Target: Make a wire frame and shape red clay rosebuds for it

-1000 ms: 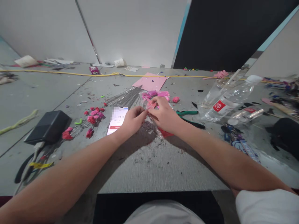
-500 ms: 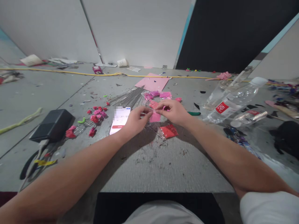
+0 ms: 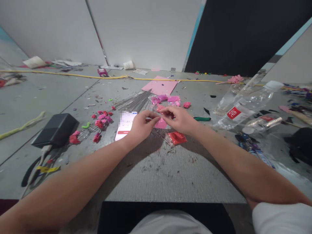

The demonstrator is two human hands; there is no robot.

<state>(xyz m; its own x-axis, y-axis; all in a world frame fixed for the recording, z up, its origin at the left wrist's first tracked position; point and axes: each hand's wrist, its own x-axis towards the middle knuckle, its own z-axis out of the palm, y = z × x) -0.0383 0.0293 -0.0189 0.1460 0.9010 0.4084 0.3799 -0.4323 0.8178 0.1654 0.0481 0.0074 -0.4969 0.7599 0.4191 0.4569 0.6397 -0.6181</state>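
Note:
My left hand [image 3: 145, 123] is closed in a pinch, thumb against fingertips, over the middle of the table. Facing it, my right hand [image 3: 179, 119] also pinches, its fingertips close to the left ones. Whatever they hold is too small to make out. Directly beneath the fingertips lies a bright pink piece [image 3: 161, 123], partly covered. A red clay packet [image 3: 177, 138] rests just nearer to me, and pink and purple packets [image 3: 168, 98] lie beyond my hands. Beside my left wrist is a lit phone [image 3: 125, 125] showing a timer.
Thin wires [image 3: 135, 100] fan out behind my left hand, near a pink sheet [image 3: 161, 86]. Red and pink clay flowers [image 3: 102, 121] and a black adapter [image 3: 55, 130] are on the left. Green-handled pliers [image 3: 202, 119] and a plastic bottle [image 3: 246, 105] stand right.
My right hand's fingers have shifted slightly, and a pink loop seen by them before no longer shows. The whole view has moved a little; both hands stay over the pink piece.

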